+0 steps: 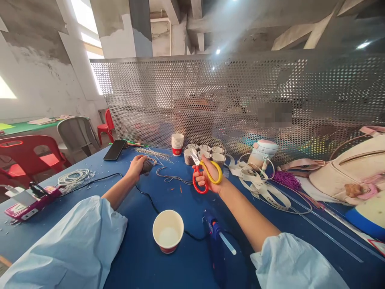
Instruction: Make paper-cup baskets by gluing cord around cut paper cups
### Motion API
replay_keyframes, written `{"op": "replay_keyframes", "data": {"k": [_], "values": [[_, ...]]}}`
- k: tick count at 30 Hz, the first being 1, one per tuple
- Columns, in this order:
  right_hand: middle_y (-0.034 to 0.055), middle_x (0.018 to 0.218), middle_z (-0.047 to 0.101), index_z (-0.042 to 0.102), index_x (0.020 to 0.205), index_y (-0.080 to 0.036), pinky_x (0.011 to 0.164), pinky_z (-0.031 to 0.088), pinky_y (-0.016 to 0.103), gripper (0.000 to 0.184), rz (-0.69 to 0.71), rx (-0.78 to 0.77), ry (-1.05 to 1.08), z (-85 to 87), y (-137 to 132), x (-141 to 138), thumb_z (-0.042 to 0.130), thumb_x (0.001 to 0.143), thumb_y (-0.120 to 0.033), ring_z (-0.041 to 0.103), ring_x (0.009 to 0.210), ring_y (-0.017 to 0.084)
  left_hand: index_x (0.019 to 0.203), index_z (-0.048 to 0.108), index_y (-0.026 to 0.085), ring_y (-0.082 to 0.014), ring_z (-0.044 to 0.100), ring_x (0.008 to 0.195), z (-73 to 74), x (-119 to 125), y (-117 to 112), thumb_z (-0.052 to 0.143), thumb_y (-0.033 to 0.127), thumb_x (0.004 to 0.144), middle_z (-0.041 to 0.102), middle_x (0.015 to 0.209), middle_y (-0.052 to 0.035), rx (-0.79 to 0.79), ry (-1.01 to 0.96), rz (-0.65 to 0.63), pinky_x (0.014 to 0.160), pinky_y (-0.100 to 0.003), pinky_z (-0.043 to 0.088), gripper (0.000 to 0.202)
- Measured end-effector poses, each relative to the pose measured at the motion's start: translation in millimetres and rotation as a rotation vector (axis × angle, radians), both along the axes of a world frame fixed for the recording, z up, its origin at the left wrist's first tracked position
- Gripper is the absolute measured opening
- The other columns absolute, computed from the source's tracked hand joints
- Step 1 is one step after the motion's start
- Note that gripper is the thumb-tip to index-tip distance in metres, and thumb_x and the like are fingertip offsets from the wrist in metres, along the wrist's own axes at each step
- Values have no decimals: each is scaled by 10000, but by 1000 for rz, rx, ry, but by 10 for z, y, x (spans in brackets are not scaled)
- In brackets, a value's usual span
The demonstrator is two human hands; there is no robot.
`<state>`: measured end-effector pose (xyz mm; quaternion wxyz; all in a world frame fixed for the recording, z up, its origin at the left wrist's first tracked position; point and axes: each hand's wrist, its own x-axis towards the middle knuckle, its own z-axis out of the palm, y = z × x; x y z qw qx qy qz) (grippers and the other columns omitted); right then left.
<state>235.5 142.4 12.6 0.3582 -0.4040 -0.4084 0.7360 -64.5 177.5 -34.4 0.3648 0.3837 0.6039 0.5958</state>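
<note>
My right hand [210,176] grips a pair of scissors [202,172] with one red and one yellow handle loop, blades pointing up and left above the blue table [141,257]. My left hand [136,166] is closed over a dark grey rounded object [146,165] resting on the table, with thin cord [171,176] trailing away from it. A white paper cup [167,231] stands between my forearms. A blue glue gun [217,233] with a clear glue stick lies beside my right forearm, its black cable [147,196] running across the table.
A stack of paper cups [177,143] and several cups in a cluster [206,153] stand by the perforated metal screen [240,100]. A phone [115,149], a wire coil [73,176], white ribbon [258,182], a cream bag [355,168] and red chairs [27,154] surround the work area.
</note>
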Motion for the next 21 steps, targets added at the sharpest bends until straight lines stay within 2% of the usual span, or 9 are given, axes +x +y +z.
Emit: {"op": "replay_keyframes", "data": {"k": [4, 8, 10, 14, 17, 21], "values": [[-56, 572, 473, 502, 878, -199, 345, 289, 145, 441, -33, 180, -199, -59, 14, 13, 534, 859, -638, 318, 381, 39, 1014, 602, 132, -153, 628, 631, 131, 11, -59, 573, 378, 848, 685, 879, -72, 3, -1, -86, 546, -295, 525, 299], [-49, 618, 543, 556, 953, -204, 371, 332, 172, 391, -34, 409, -455, -189, 98, 57, 705, 772, -516, 395, 413, 58, 890, 657, 137, -195, 641, 621, 214, 100, -140, 578, 468, 764, 713, 831, -96, 55, 126, -233, 518, -305, 512, 363], [-30, 675, 596, 594, 978, -198, 444, 400, 200, 397, -27, 530, -600, -269, 152, 85, 766, 724, -451, 485, 490, 87, 753, 689, 152, -198, 635, 625, 214, 153, -171, 648, 450, 702, 712, 757, -84, 75, 257, -315, 536, -288, 496, 305], [30, 857, 686, 660, 966, -186, 727, 497, 303, 310, 11, 732, -899, -417, 196, 125, 789, 722, -326, 625, 781, 179, 560, 697, 231, -195, 625, 658, 120, 278, -230, 750, 323, 603, 685, 638, -22, 97, 589, -419, 601, -256, 471, 115], [51, 986, 684, 658, 1033, -174, 841, 506, 390, 264, 76, 801, -1089, -507, 166, 113, 708, 836, -342, 639, 909, 205, 610, 734, 266, -233, 637, 749, 18, 396, -296, 770, 344, 598, 700, 722, -27, 75, 820, -456, 626, -266, 452, 86], [71, 1137, 643, 619, 1144, -171, 861, 527, 421, 285, 152, 829, -1252, -606, 134, 74, 597, 935, -364, 638, 982, 205, 756, 769, 273, -300, 611, 967, -58, 531, -375, 748, 354, 652, 700, 928, -73, 8, 1072, -492, 702, -292, 452, 133]]}}
